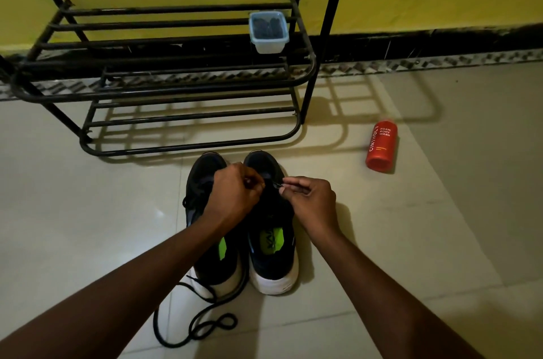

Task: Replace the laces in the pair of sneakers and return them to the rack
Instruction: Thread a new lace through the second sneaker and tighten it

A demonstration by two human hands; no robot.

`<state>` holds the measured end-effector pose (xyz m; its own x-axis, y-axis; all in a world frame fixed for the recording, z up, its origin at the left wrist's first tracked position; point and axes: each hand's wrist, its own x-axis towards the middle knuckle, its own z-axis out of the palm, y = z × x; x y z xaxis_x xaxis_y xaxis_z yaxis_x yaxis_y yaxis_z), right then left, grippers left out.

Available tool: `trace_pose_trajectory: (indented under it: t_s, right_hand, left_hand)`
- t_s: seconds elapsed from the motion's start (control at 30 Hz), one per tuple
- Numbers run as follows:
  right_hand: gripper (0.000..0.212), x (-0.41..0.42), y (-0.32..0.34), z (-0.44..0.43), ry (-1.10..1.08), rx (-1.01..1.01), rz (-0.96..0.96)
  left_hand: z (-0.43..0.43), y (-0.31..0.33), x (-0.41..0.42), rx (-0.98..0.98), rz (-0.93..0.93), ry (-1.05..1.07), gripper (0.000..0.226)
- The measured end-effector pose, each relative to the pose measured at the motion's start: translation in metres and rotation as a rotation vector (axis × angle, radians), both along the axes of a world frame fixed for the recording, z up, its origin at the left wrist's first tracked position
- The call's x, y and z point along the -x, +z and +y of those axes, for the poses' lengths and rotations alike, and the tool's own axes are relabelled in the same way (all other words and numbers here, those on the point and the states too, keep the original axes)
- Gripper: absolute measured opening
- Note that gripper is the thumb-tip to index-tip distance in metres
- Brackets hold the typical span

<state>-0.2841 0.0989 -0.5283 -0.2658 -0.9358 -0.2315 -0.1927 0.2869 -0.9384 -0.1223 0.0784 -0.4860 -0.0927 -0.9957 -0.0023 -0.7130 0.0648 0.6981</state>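
Two black sneakers with white soles stand side by side on the floor, toes toward the rack: the left sneaker (202, 211) and the right sneaker (273, 244). Both hands work over the right sneaker's eyelets. My left hand (235, 194) has its fingers curled on the lace there. My right hand (311, 200) pinches a black lace tip (277, 184) between thumb and fingers. A loose black lace (199, 323) trails in loops on the floor behind the left sneaker. The black metal shoe rack (176, 79) stands just beyond the shoes.
A clear plastic tub (269, 31) with dark contents sits on the rack's middle shelf at the right. A red body-wash bottle (381, 145) lies on the tiled floor to the right. A yellow wall is behind the rack.
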Motion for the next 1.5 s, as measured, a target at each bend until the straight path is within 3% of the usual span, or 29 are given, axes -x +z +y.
trace_pose_trajectory:
  t_s: [1.1, 1.33, 1.5]
  right_hand:
    - [0.023, -0.001, 0.005, 0.0, 0.026, -0.002, 0.035]
    - [0.014, -0.002, 0.009, -0.002, 0.012, -0.014, 0.032]
    - [0.01, -0.007, 0.019, -0.014, 0.083, -0.034, 0.167]
  left_hand:
    - [-0.013, -0.021, 0.01, 0.046, -0.215, -0.068, 0.012]
    - [-0.007, -0.024, 0.013, 0.011, -0.106, 0.089, 0.009]
    - [-0.004, -0.024, 0.013, 0.019, -0.098, 0.109, 0.017]
